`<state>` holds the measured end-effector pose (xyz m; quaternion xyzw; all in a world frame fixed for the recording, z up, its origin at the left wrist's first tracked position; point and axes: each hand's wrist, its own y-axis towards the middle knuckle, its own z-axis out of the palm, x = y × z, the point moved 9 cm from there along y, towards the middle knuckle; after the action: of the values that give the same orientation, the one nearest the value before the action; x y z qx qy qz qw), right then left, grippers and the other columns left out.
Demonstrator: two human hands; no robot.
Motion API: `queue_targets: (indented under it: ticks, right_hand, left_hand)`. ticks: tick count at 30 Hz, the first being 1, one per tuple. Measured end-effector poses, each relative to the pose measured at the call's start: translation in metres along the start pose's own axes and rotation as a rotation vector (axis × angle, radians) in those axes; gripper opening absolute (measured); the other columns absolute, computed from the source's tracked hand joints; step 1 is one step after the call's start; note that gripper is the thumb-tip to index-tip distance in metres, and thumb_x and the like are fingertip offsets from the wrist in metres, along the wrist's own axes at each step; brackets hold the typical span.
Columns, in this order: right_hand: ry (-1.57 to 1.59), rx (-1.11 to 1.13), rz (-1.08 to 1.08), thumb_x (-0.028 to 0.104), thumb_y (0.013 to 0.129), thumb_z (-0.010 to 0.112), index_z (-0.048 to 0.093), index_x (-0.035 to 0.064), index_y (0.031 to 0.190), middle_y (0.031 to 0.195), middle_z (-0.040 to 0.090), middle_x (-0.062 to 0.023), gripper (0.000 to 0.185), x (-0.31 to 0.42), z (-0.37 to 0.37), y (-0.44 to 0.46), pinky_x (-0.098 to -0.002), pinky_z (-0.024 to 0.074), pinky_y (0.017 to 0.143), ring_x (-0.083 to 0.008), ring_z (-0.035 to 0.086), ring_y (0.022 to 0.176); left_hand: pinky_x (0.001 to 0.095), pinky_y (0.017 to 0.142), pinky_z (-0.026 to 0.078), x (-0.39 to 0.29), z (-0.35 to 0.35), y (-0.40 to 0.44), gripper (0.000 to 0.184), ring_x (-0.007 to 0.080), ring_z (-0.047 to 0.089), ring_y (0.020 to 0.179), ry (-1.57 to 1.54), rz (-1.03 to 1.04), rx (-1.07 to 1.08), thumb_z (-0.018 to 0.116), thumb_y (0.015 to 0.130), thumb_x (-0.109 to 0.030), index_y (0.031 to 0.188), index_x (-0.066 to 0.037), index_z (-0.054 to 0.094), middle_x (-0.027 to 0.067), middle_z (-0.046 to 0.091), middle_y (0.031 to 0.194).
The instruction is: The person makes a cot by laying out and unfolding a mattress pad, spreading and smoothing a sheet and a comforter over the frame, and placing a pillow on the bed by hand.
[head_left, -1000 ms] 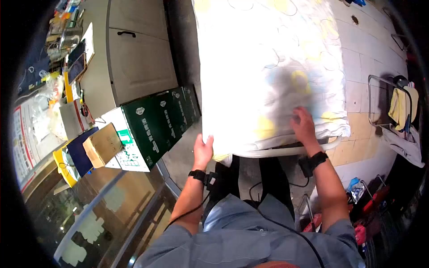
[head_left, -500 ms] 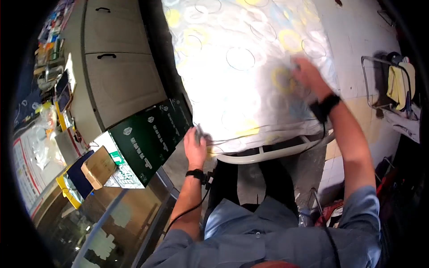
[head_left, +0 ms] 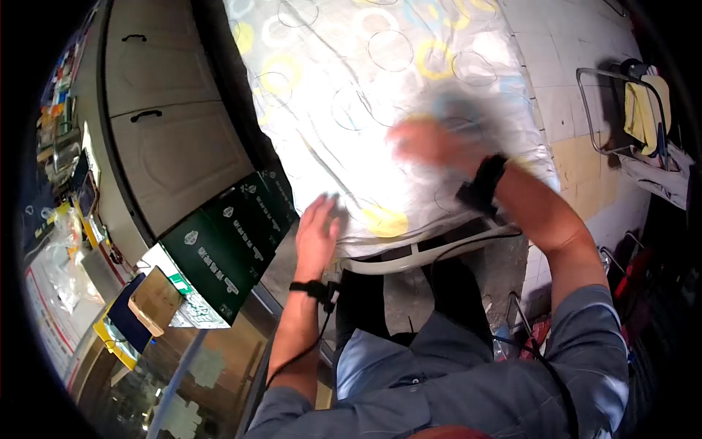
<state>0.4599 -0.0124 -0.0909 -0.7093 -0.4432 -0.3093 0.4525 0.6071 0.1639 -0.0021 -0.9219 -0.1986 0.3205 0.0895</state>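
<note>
A white sheet printed with yellow, blue and grey rings lies over a bed. Wrinkles run lengthwise along its left half. My left hand is open at the near left corner, its fingers stretched out at the sheet's edge. Over the middle of the sheet, my right hand is smeared by motion, so its fingers cannot be read. Below the sheet's near edge curves the white tube rail of the bed frame. Each wrist wears a black band with a cable.
Left of the bed stands a dark green carton, with a small cardboard box beside it. Behind the carton are cabinet doors. A tiled wall borders the bed on the right, where a metal rack holds a yellow cloth.
My right hand has swept left and slightly nearer across the sheet. My left hand's fingers have straightened at the corner. Lengthwise wrinkles now show in the sheet, and the view has shifted.
</note>
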Motion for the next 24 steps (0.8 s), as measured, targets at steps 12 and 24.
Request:
queue_targets:
  ticks: [12, 24]
  right_hand:
    - [0.32, -0.109, 0.654, 0.035, 0.085, 0.064, 0.063, 0.005, 0.113, 0.095, 0.065, -0.0041, 0.041, -0.191, -0.075, -0.205, -0.0315, 0.0461, 0.075, -0.0138, 0.056, 0.084]
    - [0.15, -0.493, 0.892, 0.039, 0.078, 0.07, 0.065, 0.0048, 0.101, 0.086, 0.067, -0.0052, 0.042, -0.279, -0.078, -0.332, -0.0328, 0.0476, 0.069, -0.0203, 0.061, 0.079]
  left_hand:
    - [0.0439, 0.074, 0.051, 0.143, 0.047, -0.079, 0.034, 0.0342, 0.063, 0.088, 0.435, -0.524, 0.37, 0.05, 0.089, -0.038, 0.1, -0.01, 0.066, 0.0142, 0.067, 0.093]
    - [0.0348, 0.101, 0.037, 0.146, 0.129, -0.078, 0.06, 0.0299, 0.05, 0.119, -0.13, -0.427, 0.846, 0.044, 0.094, -0.05, 0.125, 0.0, 0.054, 0.0203, 0.055, 0.127]
